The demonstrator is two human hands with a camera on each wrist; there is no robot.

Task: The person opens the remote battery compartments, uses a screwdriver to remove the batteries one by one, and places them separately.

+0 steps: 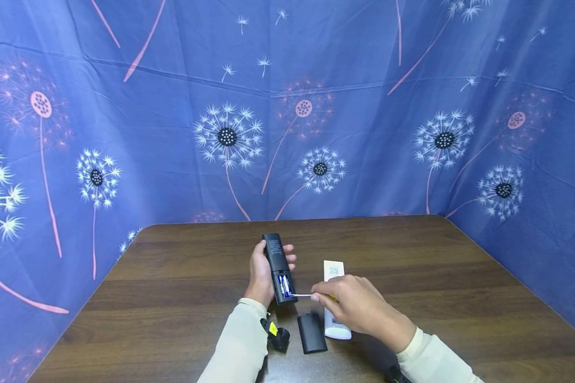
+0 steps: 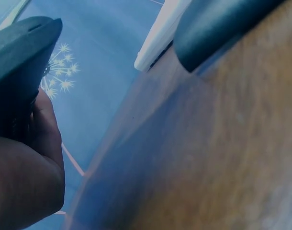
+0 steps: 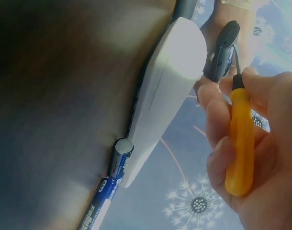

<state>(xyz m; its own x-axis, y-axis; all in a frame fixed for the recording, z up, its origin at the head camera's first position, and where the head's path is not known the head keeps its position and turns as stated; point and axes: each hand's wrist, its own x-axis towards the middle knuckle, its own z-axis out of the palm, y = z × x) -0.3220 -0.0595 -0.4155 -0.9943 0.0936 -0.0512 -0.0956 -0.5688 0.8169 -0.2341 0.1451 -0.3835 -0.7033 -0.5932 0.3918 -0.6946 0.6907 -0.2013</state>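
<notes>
My left hand grips a black remote control, its back turned up and tilted over the table. The remote's battery compartment is uncovered, with blue-and-silver batteries inside. My right hand holds a screwdriver with a yellow handle, fingers wrapped around it. Its thin shaft points left, the tip right at the lower end of the batteries. On the table below the remote lies a black battery cover.
A long white device with a printed code lies partly under my right hand. Beside it in the right wrist view are two blue batteries. The wooden table meets a blue dandelion-patterned cloth behind and at the sides.
</notes>
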